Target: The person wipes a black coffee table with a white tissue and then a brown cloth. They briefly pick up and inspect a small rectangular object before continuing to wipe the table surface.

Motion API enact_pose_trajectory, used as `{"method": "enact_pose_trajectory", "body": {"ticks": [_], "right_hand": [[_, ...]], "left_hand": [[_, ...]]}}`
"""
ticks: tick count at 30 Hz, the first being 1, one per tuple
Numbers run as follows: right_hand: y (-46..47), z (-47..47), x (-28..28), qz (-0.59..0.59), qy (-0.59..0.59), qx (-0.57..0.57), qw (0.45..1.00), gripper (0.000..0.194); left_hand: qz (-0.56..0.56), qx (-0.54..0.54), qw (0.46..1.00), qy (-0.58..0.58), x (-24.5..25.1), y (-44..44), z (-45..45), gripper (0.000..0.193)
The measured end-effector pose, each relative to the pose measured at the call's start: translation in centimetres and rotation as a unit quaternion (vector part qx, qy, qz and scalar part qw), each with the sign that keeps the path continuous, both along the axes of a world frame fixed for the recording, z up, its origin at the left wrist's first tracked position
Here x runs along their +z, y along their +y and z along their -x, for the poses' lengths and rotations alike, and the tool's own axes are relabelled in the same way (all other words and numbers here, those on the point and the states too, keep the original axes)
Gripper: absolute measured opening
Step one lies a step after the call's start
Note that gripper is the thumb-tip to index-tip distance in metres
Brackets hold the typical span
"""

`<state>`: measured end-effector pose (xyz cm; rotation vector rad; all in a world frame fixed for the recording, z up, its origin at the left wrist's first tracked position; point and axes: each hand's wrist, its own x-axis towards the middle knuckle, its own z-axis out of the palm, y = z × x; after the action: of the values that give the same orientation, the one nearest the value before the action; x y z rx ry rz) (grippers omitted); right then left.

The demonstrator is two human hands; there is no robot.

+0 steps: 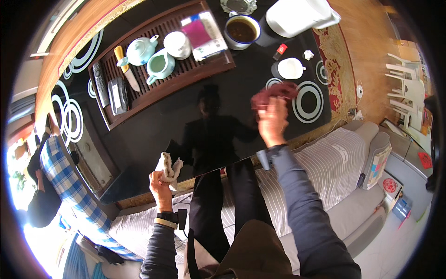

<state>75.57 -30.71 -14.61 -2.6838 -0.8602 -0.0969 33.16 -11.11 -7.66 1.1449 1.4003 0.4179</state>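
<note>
A dark red cloth [271, 95] is bunched under my right hand [273, 120] on the glossy black table [150, 129], just below a white cup [290, 68] and beside a printed ring pattern; hand and cloth are slightly blurred. My left hand [161, 188] grips a folded whitish cloth [169, 169] over the table's near edge. On a slatted dark wooden tea tray [181, 84] stand a pale green teapot [140, 52], a green pitcher [161, 65] and a white lidded jar [177, 45]. A knife with a yellow handle [119, 54] lies beside the teapot.
A mug of brown liquid [242, 30], a white plastic pitcher [296, 15], a glass ashtray [238, 5], a small red-and-black item [279, 52] and crumpled tissue [308, 54] sit farther back. A remote control [100, 83] lies on the tray. A striped sofa [327, 160] borders the near side; another person [43, 195] is at far left.
</note>
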Motion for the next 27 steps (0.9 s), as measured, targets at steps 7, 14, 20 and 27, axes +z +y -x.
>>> {"method": "enact_pose_trajectory", "body": {"ticks": [7, 14, 20, 27], "right_hand": [[10.4, 16.2, 5.0, 0.012, 0.136, 0.292, 0.947, 0.043], [-1.2, 10.3, 5.8, -0.014, 0.222, 0.372, 0.901, 0.035], [-12.0, -4.9, 6.3, 0.007, 0.1, 0.148, 0.984, 0.053], [-16.8, -9.8, 1.8, 0.026, 0.146, -0.021, 0.989, 0.077]], "left_hand": [[-0.186, -0.202, 0.938, 0.21, 2.0, 0.3, -2.7, 0.025], [-0.232, -0.21, 0.925, 0.215, 4.2, 1.6, -7.5, 0.024], [-0.33, -0.185, 0.904, 0.199, 3.8, 0.7, -15.8, 0.028], [-0.241, -0.399, 0.824, 0.322, -1.5, -3.8, -26.8, 0.117]]}}
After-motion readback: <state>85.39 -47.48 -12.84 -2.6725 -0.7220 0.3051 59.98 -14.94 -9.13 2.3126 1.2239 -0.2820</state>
